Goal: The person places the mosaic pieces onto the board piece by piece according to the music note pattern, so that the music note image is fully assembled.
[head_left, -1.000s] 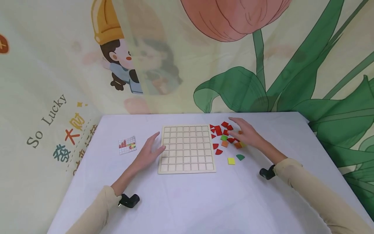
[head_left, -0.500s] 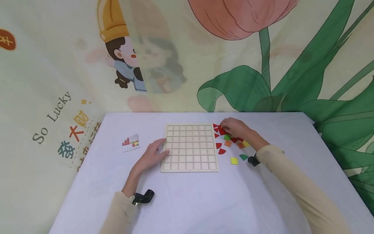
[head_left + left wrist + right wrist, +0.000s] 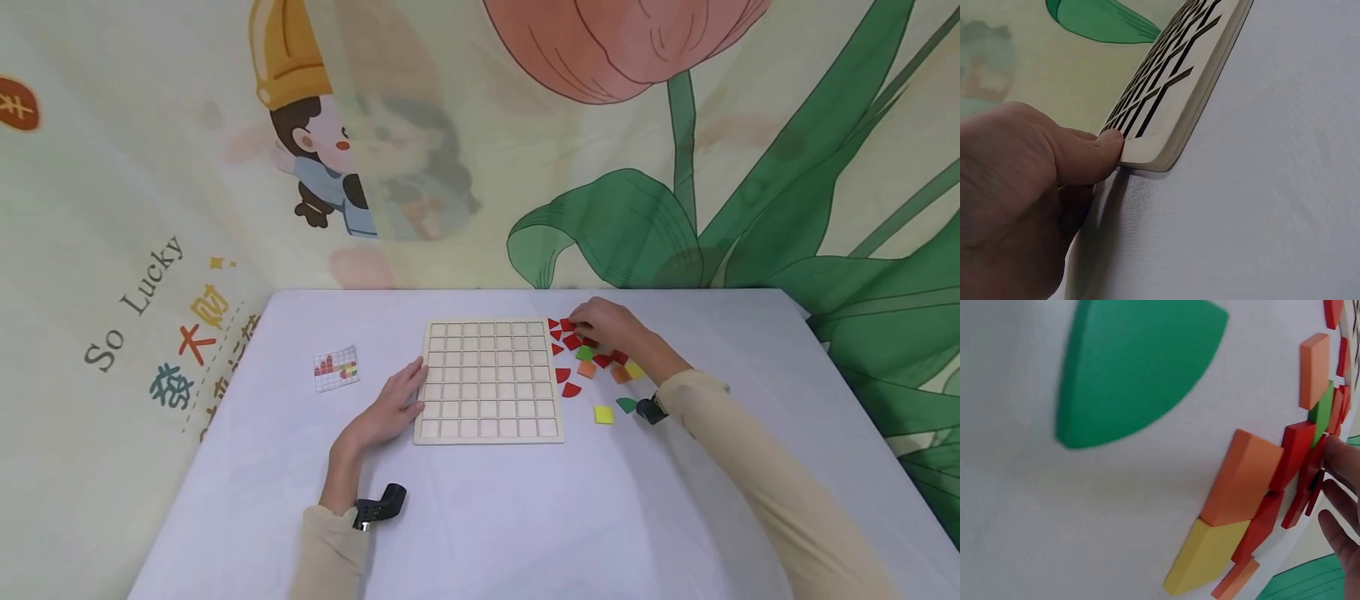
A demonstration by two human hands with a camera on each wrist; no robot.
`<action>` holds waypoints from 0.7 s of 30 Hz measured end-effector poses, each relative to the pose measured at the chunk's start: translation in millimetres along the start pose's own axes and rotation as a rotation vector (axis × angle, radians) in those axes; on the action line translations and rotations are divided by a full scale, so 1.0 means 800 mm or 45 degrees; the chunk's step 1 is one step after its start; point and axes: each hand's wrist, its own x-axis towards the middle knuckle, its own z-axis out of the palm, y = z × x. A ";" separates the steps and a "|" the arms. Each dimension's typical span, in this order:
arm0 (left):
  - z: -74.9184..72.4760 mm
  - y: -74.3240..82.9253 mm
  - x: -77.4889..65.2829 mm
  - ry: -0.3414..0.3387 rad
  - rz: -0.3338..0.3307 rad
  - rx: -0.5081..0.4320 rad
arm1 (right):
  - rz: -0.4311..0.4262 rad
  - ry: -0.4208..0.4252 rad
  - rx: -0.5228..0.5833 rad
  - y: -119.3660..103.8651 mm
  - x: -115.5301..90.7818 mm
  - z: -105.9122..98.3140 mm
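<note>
A pale wooden grid board (image 3: 487, 427) lies flat on the white table. My left hand (image 3: 385, 413) is at its left edge, fingers reaching along the rim; in the left wrist view the thumb (image 3: 1105, 150) rests against the rim near a corner. My right hand (image 3: 606, 322) reaches down into loose coloured pieces right of the board. Its bent fingers are right at a red piece (image 3: 567, 325). In the right wrist view the thumb lies against red pieces (image 3: 1312, 464) with the other fingers (image 3: 1335, 531) spread below; I cannot tell whether a piece is pinched.
A small printed pattern card (image 3: 336, 368) lies left of the board. A yellow square (image 3: 603, 415) and a green quarter-round piece (image 3: 626, 405) sit nearer the front, beside orange pieces (image 3: 587, 369). A patterned cloth backdrop rises behind the table.
My right hand has moved left and lowered into the red pieces, its fingers now bent. My left hand has come in against the board's left edge and slid slightly toward the front.
</note>
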 end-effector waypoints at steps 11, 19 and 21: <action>0.010 -0.003 0.000 0.046 0.001 0.050 | -0.021 0.110 0.028 0.002 0.011 -0.003; 0.019 -0.001 0.000 0.140 0.009 0.189 | -0.220 0.230 0.158 -0.044 0.032 -0.005; 0.020 -0.001 -0.001 0.151 0.014 0.203 | -0.282 0.201 0.150 -0.067 0.041 -0.004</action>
